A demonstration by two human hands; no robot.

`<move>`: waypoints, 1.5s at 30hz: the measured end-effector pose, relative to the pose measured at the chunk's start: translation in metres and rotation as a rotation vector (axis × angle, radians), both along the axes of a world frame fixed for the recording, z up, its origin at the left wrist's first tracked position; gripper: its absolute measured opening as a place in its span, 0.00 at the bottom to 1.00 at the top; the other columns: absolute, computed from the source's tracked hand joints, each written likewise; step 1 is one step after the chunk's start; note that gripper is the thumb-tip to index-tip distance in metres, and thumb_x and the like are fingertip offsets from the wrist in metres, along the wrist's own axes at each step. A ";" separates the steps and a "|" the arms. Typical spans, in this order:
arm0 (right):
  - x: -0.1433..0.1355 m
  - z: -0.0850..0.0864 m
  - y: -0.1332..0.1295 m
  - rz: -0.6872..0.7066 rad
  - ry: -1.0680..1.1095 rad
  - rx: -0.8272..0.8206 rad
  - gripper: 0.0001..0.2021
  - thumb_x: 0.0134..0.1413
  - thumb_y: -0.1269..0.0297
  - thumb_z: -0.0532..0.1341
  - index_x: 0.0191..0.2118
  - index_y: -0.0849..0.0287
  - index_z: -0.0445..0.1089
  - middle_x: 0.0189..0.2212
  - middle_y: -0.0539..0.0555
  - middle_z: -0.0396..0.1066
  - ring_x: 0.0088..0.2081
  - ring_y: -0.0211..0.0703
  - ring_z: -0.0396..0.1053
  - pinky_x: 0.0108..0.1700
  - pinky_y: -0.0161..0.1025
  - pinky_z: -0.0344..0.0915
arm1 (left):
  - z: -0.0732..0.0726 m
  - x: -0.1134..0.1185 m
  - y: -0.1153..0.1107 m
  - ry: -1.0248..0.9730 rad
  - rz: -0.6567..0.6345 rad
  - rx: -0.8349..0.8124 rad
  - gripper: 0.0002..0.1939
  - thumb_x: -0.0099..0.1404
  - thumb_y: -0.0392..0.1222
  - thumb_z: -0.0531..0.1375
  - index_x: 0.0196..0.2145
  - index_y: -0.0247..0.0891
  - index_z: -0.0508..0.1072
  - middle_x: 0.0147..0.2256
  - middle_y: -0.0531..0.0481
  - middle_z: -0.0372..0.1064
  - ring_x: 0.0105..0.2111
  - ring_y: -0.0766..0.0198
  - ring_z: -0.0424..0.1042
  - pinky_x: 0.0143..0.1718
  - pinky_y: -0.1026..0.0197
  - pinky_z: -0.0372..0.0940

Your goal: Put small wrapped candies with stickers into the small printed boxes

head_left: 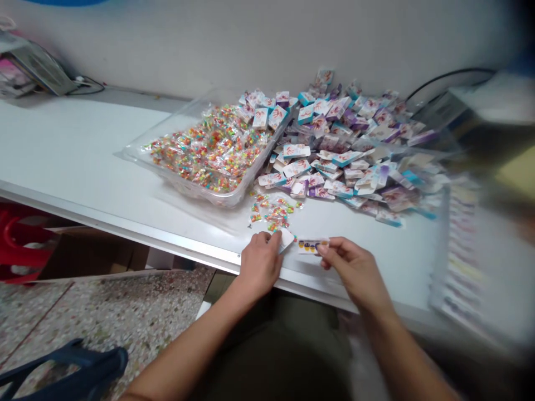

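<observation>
My left hand [261, 257] is closed on a small white box [286, 239] at the table's front edge. Pinched between the thumb and fingers of my right hand [349, 264] is a small strip [308, 246] printed with yellow and purple figures. The strip's free end points left, a little apart from the white box. Just beyond my left hand lie small clear packets of coloured pieces [276, 210].
A clear tray [228, 199] of colourful packets stands behind, left of centre. Right of it spreads a heap of small boxes [345, 159]. A blurred tray of strips [462, 250] lies at the right. The white table's edge [167, 231] runs in front.
</observation>
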State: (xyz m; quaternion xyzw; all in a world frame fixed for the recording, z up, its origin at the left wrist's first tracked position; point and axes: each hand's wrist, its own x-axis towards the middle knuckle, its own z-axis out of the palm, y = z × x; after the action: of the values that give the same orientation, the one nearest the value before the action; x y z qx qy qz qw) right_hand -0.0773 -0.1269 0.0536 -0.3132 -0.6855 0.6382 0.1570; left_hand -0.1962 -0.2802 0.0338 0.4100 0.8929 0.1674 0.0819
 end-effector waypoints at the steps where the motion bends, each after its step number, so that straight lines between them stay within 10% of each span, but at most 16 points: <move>1: -0.004 0.000 -0.002 -0.033 0.014 -0.004 0.15 0.46 0.52 0.68 0.33 0.60 0.72 0.22 0.49 0.70 0.25 0.37 0.66 0.31 0.35 0.63 | -0.001 0.004 0.000 -0.036 -0.012 0.045 0.21 0.62 0.36 0.58 0.53 0.38 0.66 0.44 0.41 0.67 0.43 0.52 0.68 0.41 0.53 0.66; 5: -0.015 -0.003 -0.008 -0.053 -0.011 0.046 0.16 0.47 0.51 0.66 0.34 0.60 0.72 0.22 0.49 0.70 0.26 0.38 0.66 0.31 0.35 0.63 | -0.003 0.019 -0.003 -0.123 -0.023 0.272 0.24 0.59 0.32 0.57 0.54 0.37 0.63 0.45 0.42 0.64 0.44 0.55 0.67 0.45 0.54 0.67; 15: -0.012 0.027 0.010 0.530 -0.419 0.655 0.11 0.56 0.56 0.58 0.29 0.56 0.70 0.22 0.48 0.71 0.26 0.40 0.66 0.29 0.35 0.54 | -0.024 0.036 -0.011 0.093 -0.119 0.436 0.24 0.64 0.31 0.51 0.58 0.39 0.59 0.46 0.40 0.63 0.44 0.56 0.67 0.42 0.56 0.69; 21: -0.033 0.025 0.003 0.631 -0.510 0.685 0.11 0.53 0.58 0.61 0.41 0.56 0.69 0.22 0.46 0.70 0.26 0.40 0.66 0.28 0.34 0.53 | -0.032 0.041 -0.020 0.201 -0.156 0.456 0.20 0.65 0.32 0.49 0.53 0.41 0.65 0.45 0.41 0.64 0.40 0.58 0.68 0.37 0.59 0.69; 24: -0.037 0.014 0.010 0.712 -0.370 0.442 0.12 0.52 0.54 0.62 0.38 0.57 0.69 0.21 0.46 0.68 0.25 0.39 0.65 0.28 0.34 0.56 | -0.030 0.037 -0.024 0.112 -0.098 0.448 0.21 0.65 0.33 0.49 0.55 0.40 0.64 0.46 0.41 0.63 0.43 0.58 0.68 0.40 0.57 0.70; 27: -0.039 -0.005 0.022 0.554 -0.259 0.338 0.19 0.53 0.49 0.60 0.43 0.58 0.71 0.28 0.51 0.72 0.29 0.40 0.67 0.32 0.36 0.61 | -0.027 0.032 -0.029 0.035 -0.006 0.470 0.21 0.65 0.33 0.52 0.55 0.38 0.65 0.47 0.40 0.63 0.45 0.57 0.68 0.45 0.55 0.69; 33: -0.038 -0.046 0.022 0.301 -0.319 0.781 0.11 0.52 0.57 0.61 0.37 0.58 0.75 0.38 0.56 0.71 0.36 0.44 0.68 0.41 0.42 0.62 | -0.024 0.029 -0.031 -0.021 0.049 0.504 0.22 0.63 0.32 0.54 0.55 0.36 0.65 0.46 0.39 0.62 0.45 0.57 0.67 0.47 0.54 0.68; 40: -0.030 -0.011 0.009 0.198 -0.103 0.180 0.16 0.47 0.50 0.65 0.33 0.59 0.70 0.26 0.52 0.72 0.28 0.40 0.68 0.32 0.37 0.64 | -0.025 0.031 -0.023 0.006 0.033 0.459 0.22 0.63 0.31 0.53 0.55 0.34 0.65 0.46 0.38 0.62 0.45 0.56 0.66 0.45 0.54 0.68; 45: -0.027 0.003 -0.014 0.268 -0.127 0.484 0.08 0.55 0.57 0.62 0.33 0.56 0.71 0.29 0.51 0.73 0.30 0.40 0.68 0.36 0.38 0.63 | -0.023 0.036 -0.016 0.002 0.029 0.454 0.22 0.63 0.32 0.52 0.55 0.38 0.64 0.46 0.40 0.63 0.45 0.56 0.66 0.46 0.54 0.68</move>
State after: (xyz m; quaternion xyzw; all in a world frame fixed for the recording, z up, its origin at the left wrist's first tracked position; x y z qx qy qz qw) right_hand -0.1043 -0.1405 0.0567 -0.2125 -0.8616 0.4504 0.0982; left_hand -0.1606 -0.2966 0.0113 0.4052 0.8382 0.3647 -0.0160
